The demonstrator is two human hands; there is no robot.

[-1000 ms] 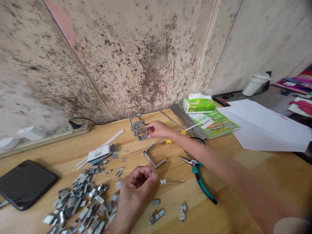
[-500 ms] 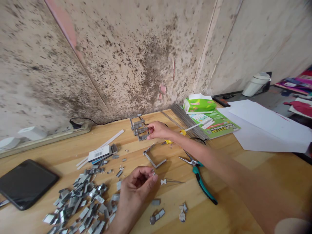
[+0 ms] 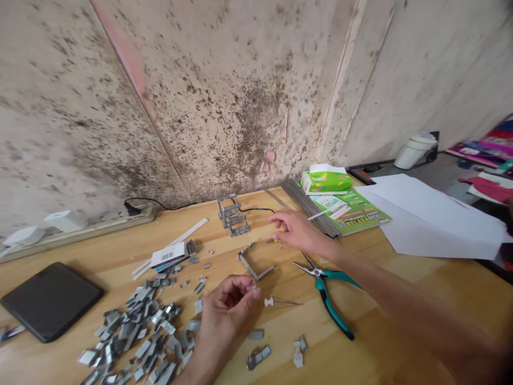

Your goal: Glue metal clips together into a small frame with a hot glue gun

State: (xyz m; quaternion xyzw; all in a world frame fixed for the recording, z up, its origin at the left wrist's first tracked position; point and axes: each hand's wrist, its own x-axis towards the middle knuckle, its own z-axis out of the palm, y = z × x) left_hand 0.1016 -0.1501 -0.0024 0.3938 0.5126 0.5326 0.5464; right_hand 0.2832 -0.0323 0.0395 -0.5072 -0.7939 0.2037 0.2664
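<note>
My left hand (image 3: 230,310) is closed in a pinch at the lower middle, thumb and forefinger together on a small pale shiny piece (image 3: 254,285). What kind of piece it is does not show clearly. My right hand (image 3: 298,231) hovers over a yellow-handled tool (image 3: 281,230), fingers curved and apart around its handle; part of the tool is hidden. Between the hands lies an angular three-sided metal bracket (image 3: 249,266). Behind it stands a joined metal frame of bent strips (image 3: 232,215). Near my left fingertips is a white tab with thin wires (image 3: 269,302).
Loose metal clips (image 3: 140,326) are heaped at the left, beside a black tablet-like slab (image 3: 52,300). Teal-handled pliers (image 3: 332,313) lie open at the right. A wire bundle (image 3: 306,206), tissue pack (image 3: 326,180) and white paper sheets (image 3: 433,214) are farther back.
My right hand has let go of the metal frame and moved right to the yellow-handled tool. My left hand keeps its pinch. The view has shifted slightly.
</note>
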